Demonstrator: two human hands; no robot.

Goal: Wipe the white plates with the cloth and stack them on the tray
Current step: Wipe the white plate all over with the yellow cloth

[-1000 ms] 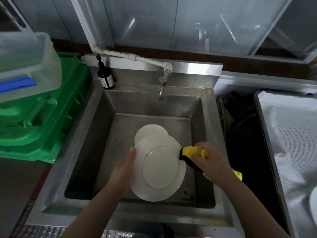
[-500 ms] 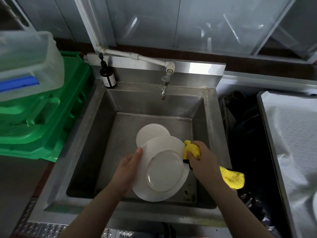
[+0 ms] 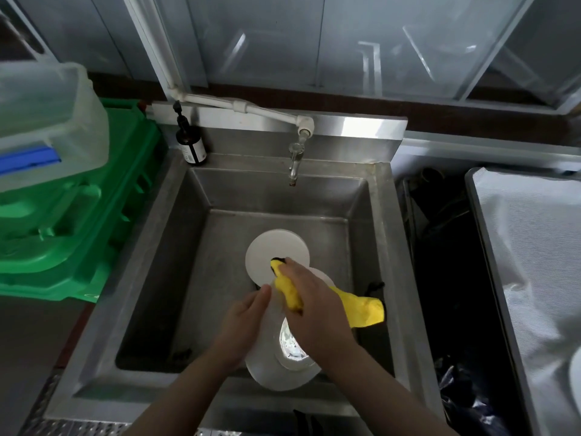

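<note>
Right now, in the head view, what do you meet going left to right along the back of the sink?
Clear bin → green crates → soap bottle → tap → tray.

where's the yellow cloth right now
In the head view the yellow cloth is over the sink, gripped in the right hand and pressed on the held plate; its loose end trails right.

A stainless steel sink (image 3: 201, 234) sits below a wall of glass panels (image 3: 345, 42). A white pipe (image 3: 242, 107) feeds the tap (image 3: 295, 162). A dark pump bottle (image 3: 190, 143) stands at the rear left corner. Green crates (image 3: 78, 215) carry a translucent bin (image 3: 47, 121) to the left.
</note>
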